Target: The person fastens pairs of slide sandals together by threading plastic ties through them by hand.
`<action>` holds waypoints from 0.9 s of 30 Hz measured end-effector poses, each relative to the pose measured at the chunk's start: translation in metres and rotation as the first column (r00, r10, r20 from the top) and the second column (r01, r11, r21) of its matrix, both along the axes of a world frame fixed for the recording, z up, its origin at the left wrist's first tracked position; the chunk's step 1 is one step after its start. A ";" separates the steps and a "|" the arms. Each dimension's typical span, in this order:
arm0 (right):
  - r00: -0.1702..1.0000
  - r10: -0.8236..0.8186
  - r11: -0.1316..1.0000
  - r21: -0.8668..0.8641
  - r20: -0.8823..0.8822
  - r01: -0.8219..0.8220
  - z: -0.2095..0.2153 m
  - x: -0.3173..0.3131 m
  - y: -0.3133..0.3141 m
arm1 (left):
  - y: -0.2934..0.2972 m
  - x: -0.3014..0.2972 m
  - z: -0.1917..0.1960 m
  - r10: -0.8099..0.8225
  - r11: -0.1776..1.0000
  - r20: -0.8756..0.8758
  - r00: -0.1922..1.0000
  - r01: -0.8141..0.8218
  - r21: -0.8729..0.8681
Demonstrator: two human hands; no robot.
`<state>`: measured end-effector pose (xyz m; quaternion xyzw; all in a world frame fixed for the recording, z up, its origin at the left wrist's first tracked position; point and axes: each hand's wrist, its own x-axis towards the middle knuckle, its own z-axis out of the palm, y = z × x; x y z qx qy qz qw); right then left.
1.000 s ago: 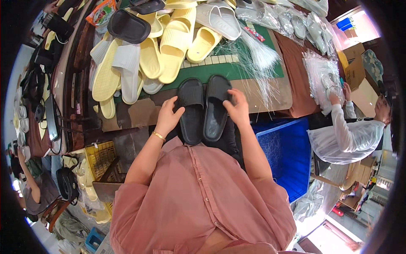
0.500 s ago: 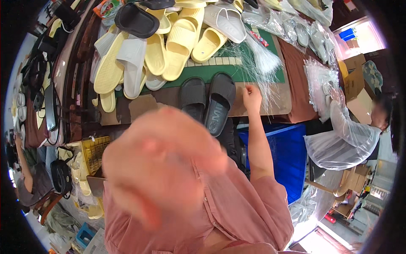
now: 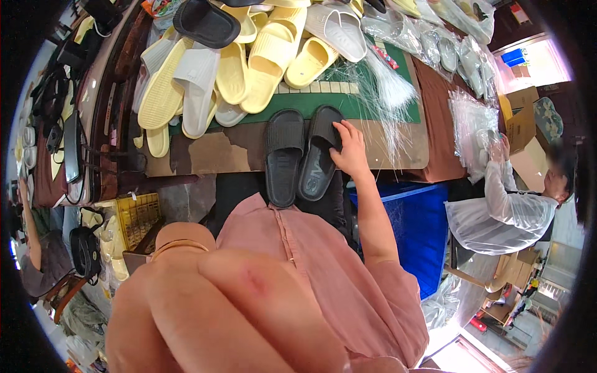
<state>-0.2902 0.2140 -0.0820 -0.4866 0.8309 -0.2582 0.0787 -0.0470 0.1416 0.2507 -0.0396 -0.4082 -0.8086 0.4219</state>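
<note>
While the right hand presses flat and open on one black slipper, steadying the pair at the bench's near edge, the left hand (blurred, grip unclear) hangs close to the camera.

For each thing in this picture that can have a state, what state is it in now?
Pair of black slides: side by side, soles down, at the table edge.
Right hand: open, fingers resting on the right slide.
Left hand: raised close to the camera, blurred, empty as far as visible.
Yellow and white slides: heaped loosely.
Clear bags: piled beside a co-worker.
</note>
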 end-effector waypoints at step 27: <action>0.986 -0.023 0.964 0.256 -0.167 0.066 0.008 -0.046 -0.084 | -0.062 0.012 -0.051 -0.052 0.835 -0.100 0.994 -0.012 -0.550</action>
